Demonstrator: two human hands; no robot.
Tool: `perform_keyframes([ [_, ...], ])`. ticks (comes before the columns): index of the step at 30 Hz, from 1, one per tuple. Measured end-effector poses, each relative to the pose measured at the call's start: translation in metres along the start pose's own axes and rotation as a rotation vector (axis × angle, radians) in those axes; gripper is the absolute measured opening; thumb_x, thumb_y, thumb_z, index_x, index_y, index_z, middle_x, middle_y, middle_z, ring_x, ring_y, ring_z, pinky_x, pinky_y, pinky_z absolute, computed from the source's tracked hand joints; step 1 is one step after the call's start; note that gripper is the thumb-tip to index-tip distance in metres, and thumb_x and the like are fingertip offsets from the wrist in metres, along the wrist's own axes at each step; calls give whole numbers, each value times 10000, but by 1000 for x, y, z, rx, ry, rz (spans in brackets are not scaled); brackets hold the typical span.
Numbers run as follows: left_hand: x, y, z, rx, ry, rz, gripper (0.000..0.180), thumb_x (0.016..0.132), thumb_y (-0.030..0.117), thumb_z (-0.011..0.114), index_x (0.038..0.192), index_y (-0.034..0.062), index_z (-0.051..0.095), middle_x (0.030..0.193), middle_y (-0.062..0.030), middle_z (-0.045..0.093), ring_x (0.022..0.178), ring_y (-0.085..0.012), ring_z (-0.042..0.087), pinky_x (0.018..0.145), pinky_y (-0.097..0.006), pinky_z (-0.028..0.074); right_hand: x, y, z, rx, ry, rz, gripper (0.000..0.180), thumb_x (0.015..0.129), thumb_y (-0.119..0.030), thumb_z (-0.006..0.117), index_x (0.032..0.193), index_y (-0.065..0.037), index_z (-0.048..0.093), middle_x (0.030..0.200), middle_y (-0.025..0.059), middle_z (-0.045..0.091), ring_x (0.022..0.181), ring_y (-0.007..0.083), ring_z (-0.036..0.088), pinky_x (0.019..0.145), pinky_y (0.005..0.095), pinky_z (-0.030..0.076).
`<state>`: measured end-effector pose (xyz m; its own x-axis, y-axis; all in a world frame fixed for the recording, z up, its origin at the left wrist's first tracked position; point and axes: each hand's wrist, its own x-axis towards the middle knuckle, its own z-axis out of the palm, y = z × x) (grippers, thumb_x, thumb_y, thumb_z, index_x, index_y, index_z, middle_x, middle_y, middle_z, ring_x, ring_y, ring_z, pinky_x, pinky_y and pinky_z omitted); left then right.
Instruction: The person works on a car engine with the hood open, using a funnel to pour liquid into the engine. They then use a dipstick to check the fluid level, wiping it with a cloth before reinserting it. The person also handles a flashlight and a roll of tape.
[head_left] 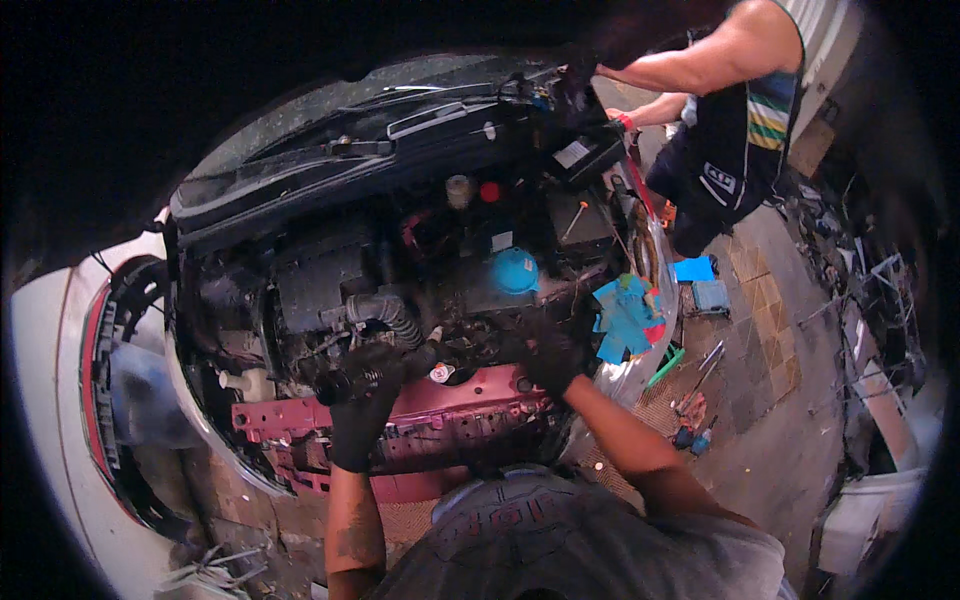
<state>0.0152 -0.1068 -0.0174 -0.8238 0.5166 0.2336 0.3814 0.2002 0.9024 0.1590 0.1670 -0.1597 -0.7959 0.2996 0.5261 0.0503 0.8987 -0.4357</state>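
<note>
Under a raised hood, my two black-gloved hands reach into a car's engine bay. My left hand (362, 420) is closed round a short black ribbed hose (345, 382) above the pink radiator support (460, 393). Just beyond it a grey corrugated intake hose (388, 318) bends beside the dark engine cover (322, 275). A radiator cap (441, 373) sits between my hands, behind the pink crossbar. At the crossbar's right end my right hand (551, 358) reaches into the dark bay, and its fingers blend into the shadow there.
A round blue piece (515, 270) lies on the engine bay parts, and blue and red cloth (627, 318) drapes the right fender. Another person (735, 120) leans in from the far right. Tools (700, 380) lie on the floor to the right. A detached bumper (105, 370) stands at the left.
</note>
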Motion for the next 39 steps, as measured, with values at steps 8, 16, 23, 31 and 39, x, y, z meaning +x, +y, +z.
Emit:
perform_keyframes([
  [8, 42, 15, 15, -7, 115, 47, 241, 854, 143, 769, 1048, 20, 699, 1054, -59, 696, 928, -153, 644, 826, -312, 520, -89, 82, -116, -282, 223, 259, 470, 852, -257, 675, 1274, -69, 584, 1049, 211, 628, 938, 394, 602, 836, 504, 475],
  [16, 73, 39, 25, 44, 33, 34, 250, 846, 159, 770, 1039, 12, 711, 1020, -66, 712, 937, -165, 644, 861, -326, 497, -129, 79, -83, -310, 371, 338, 509, 797, -245, 737, 1265, -94, 605, 1149, 192, 580, 1042, 362, 543, 900, 478, 407],
  [23, 74, 28, 20, 277, 64, 157, 260, 836, 187, 782, 1002, 3, 701, 989, -61, 707, 905, -165, 639, 829, -319, 493, -126, 79, -83, -276, 435, 278, 468, 808, -236, 704, 1244, -97, 603, 1082, 166, 597, 995, 351, 563, 845, 477, 416],
  [31, 67, 52, 30, 167, 83, 174, 285, 843, 178, 774, 1059, 16, 682, 1016, -65, 685, 915, -162, 627, 847, -318, 484, -87, 67, -100, -183, 418, 152, 367, 802, -280, 677, 1129, -120, 633, 936, 98, 604, 875, 315, 567, 739, 477, 410],
  [39, 68, 54, 52, 92, 50, 189, 343, 829, 105, 776, 1141, 29, 656, 1021, -60, 685, 926, -133, 625, 835, -310, 494, -88, 76, -81, -254, 216, 256, 270, 811, -262, 691, 1029, -104, 666, 900, 78, 603, 827, 291, 573, 717, 460, 402],
])
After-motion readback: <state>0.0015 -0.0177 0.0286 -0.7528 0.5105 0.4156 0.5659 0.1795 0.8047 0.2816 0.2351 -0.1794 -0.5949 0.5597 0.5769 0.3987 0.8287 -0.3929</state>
